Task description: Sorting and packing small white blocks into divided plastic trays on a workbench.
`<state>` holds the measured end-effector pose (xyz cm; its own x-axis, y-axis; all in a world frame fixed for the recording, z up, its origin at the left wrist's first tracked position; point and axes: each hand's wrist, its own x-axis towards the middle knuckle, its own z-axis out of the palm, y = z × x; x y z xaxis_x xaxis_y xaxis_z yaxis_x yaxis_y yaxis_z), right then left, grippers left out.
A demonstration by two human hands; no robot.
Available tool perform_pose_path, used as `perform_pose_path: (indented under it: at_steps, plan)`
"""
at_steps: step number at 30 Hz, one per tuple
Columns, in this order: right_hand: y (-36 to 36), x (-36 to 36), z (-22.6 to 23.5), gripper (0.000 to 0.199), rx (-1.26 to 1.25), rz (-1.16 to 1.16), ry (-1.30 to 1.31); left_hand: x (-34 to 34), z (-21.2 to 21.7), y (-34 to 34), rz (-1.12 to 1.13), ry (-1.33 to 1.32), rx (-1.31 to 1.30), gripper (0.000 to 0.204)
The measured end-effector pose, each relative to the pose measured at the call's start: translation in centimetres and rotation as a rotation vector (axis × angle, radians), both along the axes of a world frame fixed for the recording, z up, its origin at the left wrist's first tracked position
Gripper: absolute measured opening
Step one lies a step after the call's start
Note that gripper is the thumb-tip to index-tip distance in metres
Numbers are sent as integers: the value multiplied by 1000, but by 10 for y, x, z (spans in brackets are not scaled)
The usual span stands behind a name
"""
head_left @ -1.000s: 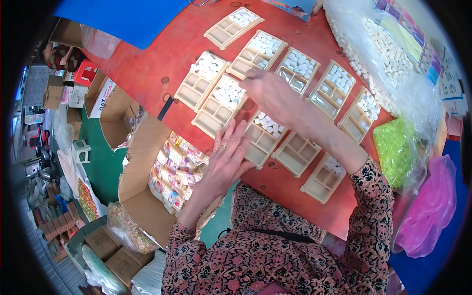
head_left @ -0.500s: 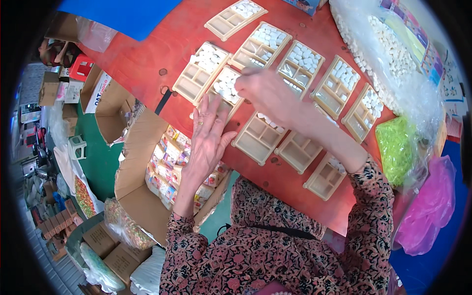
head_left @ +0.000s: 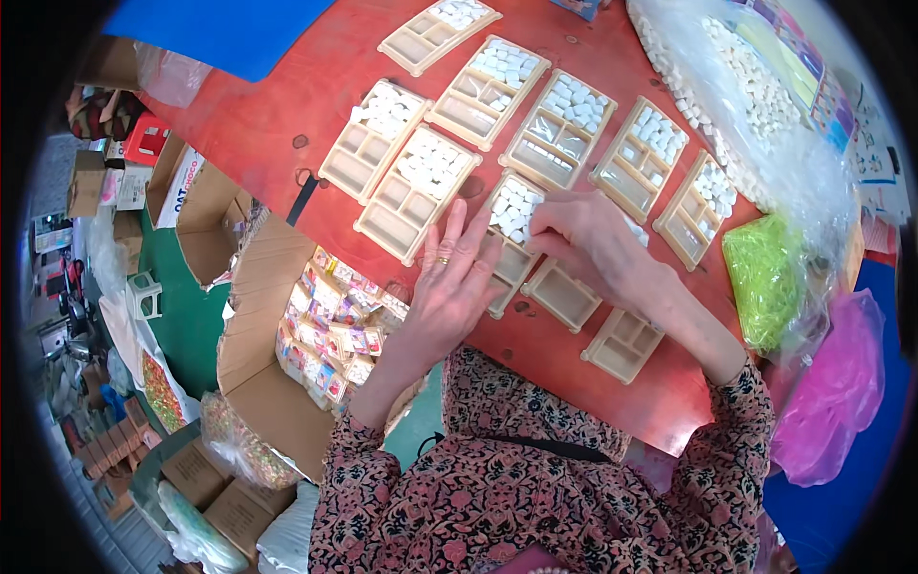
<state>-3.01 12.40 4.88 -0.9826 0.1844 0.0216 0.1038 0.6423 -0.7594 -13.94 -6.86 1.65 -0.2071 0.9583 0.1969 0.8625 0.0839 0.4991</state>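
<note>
A cream compartment tray (head_left: 505, 292) lies in front of me, small white marshmallow-like pieces (head_left: 514, 209) filling its far compartment. My right hand (head_left: 593, 239) is over its right side, fingers bunched and pointing at the pieces; whatever is between the fingertips is hidden. At the tray's left edge rests my left hand (head_left: 448, 277), its fingers stretched out and holding nothing. Just beyond it is another tray (head_left: 387, 225) with its far compartment full of white pieces. Two nearer trays, one partly under my right arm (head_left: 564, 292) and one by the table's near edge (head_left: 622, 349), show bare compartments.
Several similar filled trays stand farther back on the red table (head_left: 258, 134). A large clear bag of white pieces (head_left: 751, 86) lies far right, beside green shred (head_left: 760, 277) and a pink bag (head_left: 832, 392). An open cardboard box (head_left: 263, 335) of small packets stands left.
My right hand has moved right and nearer, from the filled left tray to the tray beside it. My left hand has shifted right and slightly nearer. The whole view has shifted a little.
</note>
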Motion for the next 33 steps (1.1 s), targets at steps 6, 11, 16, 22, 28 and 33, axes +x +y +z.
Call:
perform_pose_path:
  at_steps: [6,11,16,22,28,33]
  plan:
    - [-21,-25,-20,12,109,-9,85,0,3,-4,117,-68,-33,43]
    - [-32,-32,-19,17,361,-1,125,-2,-2,-4,129,-43,-6,47]
    - [-34,-31,-14,22,360,-53,79,-3,-6,-1,128,-50,-6,46]
    - [-30,-31,-17,21,393,-45,30,-2,-11,2,105,-20,13,47]
    - [-23,-28,-20,11,259,-63,10,-2,-10,2,113,-37,17,47]
    - [-27,-22,-26,10,303,-22,152,-5,-12,3,118,-15,54,43]
